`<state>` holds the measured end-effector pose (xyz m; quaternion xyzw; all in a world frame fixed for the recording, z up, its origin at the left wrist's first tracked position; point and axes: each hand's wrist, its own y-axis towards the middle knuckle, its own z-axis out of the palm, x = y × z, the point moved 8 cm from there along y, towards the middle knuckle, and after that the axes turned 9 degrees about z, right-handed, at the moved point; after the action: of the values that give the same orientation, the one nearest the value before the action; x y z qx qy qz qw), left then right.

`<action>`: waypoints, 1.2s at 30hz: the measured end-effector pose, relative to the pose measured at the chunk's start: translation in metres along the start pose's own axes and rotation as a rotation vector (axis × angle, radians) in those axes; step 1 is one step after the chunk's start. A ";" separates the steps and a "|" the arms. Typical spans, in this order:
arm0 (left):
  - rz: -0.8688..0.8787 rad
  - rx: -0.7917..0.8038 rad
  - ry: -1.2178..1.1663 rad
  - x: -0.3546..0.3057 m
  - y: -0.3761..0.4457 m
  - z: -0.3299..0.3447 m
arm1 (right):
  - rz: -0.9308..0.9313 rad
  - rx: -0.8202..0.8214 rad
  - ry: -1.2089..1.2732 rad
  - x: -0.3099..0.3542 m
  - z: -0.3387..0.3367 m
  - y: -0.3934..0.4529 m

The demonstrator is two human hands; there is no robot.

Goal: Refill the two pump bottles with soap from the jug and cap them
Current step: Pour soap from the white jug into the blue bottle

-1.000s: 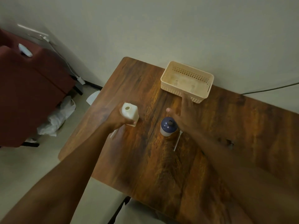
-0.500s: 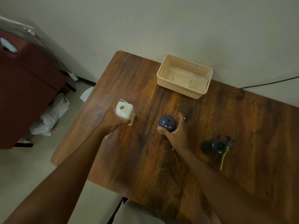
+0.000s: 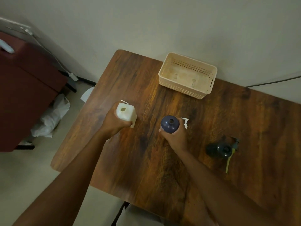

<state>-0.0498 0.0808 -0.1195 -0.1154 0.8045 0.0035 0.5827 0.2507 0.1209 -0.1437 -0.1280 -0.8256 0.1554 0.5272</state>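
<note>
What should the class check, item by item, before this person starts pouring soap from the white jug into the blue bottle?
1. Square white plastic jug uncapped: ok, its round mouth is open.
2. Left hand holding the jug firmly: ok, fingers are curled round its side.
3. Round dark blue bottle open: ok, its neck hole shows and no pump is fitted.
4. Right hand steadying the blue bottle: ok, it grips the body from the near side.
5. Soap level in the jug: cannot tell from above.
6. Second bottle, dark grey, ready: ok in part; it stands open with its yellow-tubed pump lying beside it on the wooden table.
</note>
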 end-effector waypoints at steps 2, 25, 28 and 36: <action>-0.001 -0.004 -0.002 -0.001 0.001 0.001 | 0.010 0.006 0.005 0.001 -0.002 0.001; 0.421 0.015 0.144 -0.264 -0.012 0.019 | -0.246 0.152 0.137 0.175 -0.129 -0.035; 0.515 -0.007 0.132 -0.303 -0.011 0.020 | -0.301 0.128 0.164 0.206 -0.156 -0.047; 0.682 -0.019 0.160 -0.405 -0.017 0.035 | -0.455 0.137 0.163 0.283 -0.219 -0.085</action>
<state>0.1056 0.1431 0.2514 0.1547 0.8397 0.1966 0.4819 0.3294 0.1755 0.2116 0.0851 -0.7754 0.0772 0.6210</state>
